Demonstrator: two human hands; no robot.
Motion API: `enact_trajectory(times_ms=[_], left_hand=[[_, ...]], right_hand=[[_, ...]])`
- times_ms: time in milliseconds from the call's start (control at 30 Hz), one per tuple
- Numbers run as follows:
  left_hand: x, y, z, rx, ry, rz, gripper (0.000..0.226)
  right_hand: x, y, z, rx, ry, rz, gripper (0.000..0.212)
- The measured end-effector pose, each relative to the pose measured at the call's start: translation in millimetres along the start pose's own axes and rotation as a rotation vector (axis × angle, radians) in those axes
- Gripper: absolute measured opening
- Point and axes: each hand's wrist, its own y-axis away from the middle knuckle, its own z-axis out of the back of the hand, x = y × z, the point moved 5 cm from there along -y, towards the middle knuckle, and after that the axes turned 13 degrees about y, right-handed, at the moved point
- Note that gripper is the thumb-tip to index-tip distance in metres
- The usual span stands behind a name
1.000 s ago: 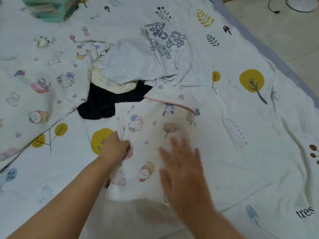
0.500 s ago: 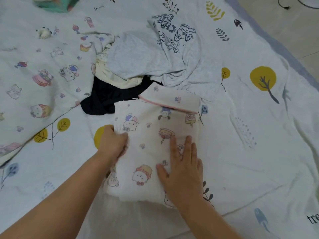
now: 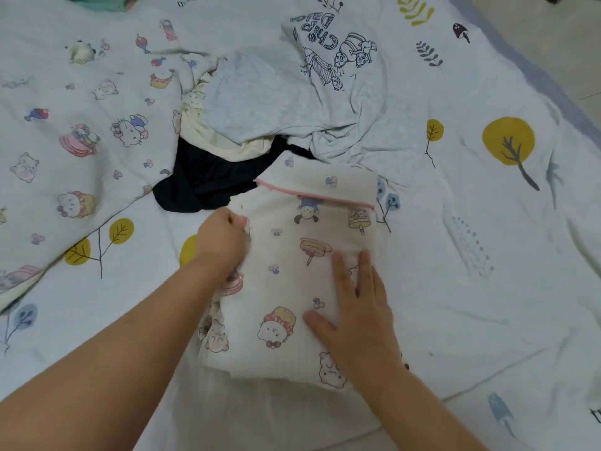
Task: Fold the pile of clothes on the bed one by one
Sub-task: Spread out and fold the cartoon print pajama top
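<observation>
A white cartoon-print garment (image 3: 292, 281) with pink trim lies partly folded on the bed in front of me. My left hand (image 3: 221, 240) grips its left edge with curled fingers. My right hand (image 3: 357, 317) lies flat on its lower right part, fingers straight, pressing it down. Behind it sits the pile: a dark navy piece (image 3: 211, 180), a cream piece (image 3: 224, 141) and a light grey shirt (image 3: 325, 92) with a drawn cartoon print.
The bedsheet (image 3: 487, 255) is white with yellow trees and leaves. A cartoon-print blanket (image 3: 81, 125) covers the left side. A teal item (image 3: 97, 0) shows at the top left. The bed's edge and floor (image 3: 579, 43) run along the top right.
My right hand came down flat onto the garment and stays pressed there. My left hand slid up along the garment's left edge, still gripping it.
</observation>
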Motion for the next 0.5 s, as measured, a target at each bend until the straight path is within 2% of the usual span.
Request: enact_trajectory(times_ms=[67,133,167,233,267,333,400,500], left_hand=[[-4,10,1,-0.095,-0.191,-0.141,0.015],[-24,29,1,-0.212,-0.264,-0.422,0.041],[-31,39,-3,-0.21,-0.284,-0.563,0.049],[-24,51,-24,-0.071,-0.438,-0.726,0.059],[-12,51,-34,0.027,-0.528,-0.72,0.064],[19,43,-46,0.161,-0.61,-0.588,0.07],[39,33,-53,0.184,-0.626,-0.48,0.068],[35,31,-55,0.202,-0.649,-0.448,0.07]], right_hand=[[2,-2,4,-0.002,-0.014,-0.018,0.085],[3,-7,20,-0.095,-0.062,-0.07,0.083],[4,-12,29,-0.155,-0.065,-0.092,0.08],[8,-29,35,-0.23,-0.023,-0.127,0.074],[9,-39,31,-0.23,0.019,-0.134,0.072],[10,-54,11,-0.17,0.123,-0.122,0.072],[4,-62,-7,-0.129,0.163,-0.12,0.07],[2,-67,-8,-0.119,0.142,-0.11,0.068]])
